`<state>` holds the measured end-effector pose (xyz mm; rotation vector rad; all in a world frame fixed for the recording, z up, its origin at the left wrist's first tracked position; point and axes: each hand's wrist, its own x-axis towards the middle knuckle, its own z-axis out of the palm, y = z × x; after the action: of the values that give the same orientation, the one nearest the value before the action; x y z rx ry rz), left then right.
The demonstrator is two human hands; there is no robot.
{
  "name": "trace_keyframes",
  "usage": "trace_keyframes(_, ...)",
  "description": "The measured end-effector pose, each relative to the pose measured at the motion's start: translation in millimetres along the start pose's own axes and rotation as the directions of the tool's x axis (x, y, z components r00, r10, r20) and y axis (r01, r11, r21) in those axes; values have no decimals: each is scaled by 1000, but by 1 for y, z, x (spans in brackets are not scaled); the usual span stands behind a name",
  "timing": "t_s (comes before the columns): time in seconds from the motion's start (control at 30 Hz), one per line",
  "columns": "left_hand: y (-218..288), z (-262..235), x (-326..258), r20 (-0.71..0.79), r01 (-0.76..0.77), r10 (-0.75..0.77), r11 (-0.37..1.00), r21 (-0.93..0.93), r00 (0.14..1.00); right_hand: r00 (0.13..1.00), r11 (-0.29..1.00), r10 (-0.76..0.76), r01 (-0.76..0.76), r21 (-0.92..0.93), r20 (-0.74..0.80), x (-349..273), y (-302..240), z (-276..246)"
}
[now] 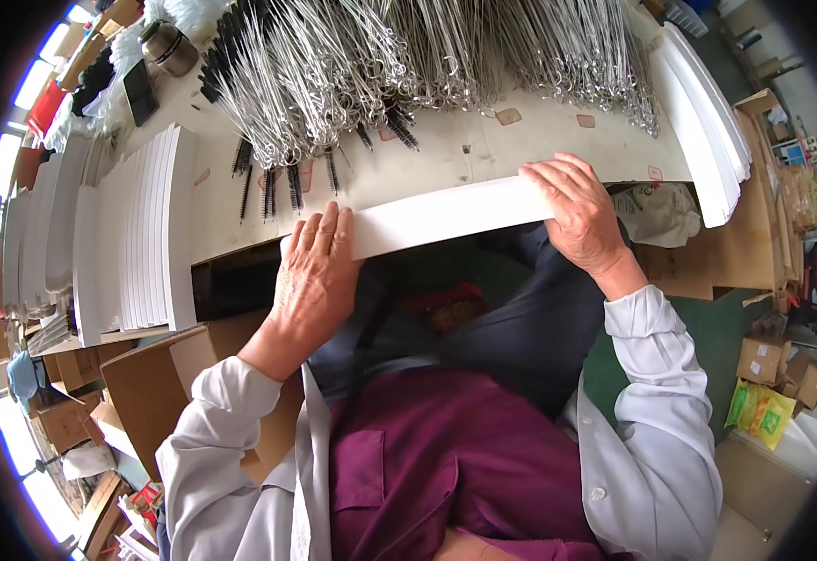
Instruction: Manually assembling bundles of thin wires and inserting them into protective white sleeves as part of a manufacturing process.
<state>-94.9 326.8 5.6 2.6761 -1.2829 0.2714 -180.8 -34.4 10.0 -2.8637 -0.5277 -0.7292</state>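
Observation:
A long, narrow white box (450,214) lies crosswise along the table's front edge, between my two hands. My left hand (319,266) grips its left end, with the fingers laid over the top and the thumb hidden. Around the right end, my right hand (572,210) is closed with its fingers curled over the far edge. Beyond the box lies a big heap of thin wire-handled brushes (446,65), their looped ends toward me. A few black bristle heads (293,187) stick out at the heap's near left side.
White boxes (132,234) stand in a row on the left, and more white boxes (703,122) are stacked at the table's right end. A steel flask (169,49) and a dark phone (140,93) sit at the back left. Cardboard cartons (160,374) stand below on the left.

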Motion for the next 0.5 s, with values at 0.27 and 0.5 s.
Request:
trace_keyframes(0.27,24,-13,31,354,131,85,830,-543,931,995,949,-91,78,305,28,34,-77,28)
trace_keyframes(0.5,29,6,10,333,285,-113,798,-530,936,960,928,246,-193,319,-135,4,-83,16)
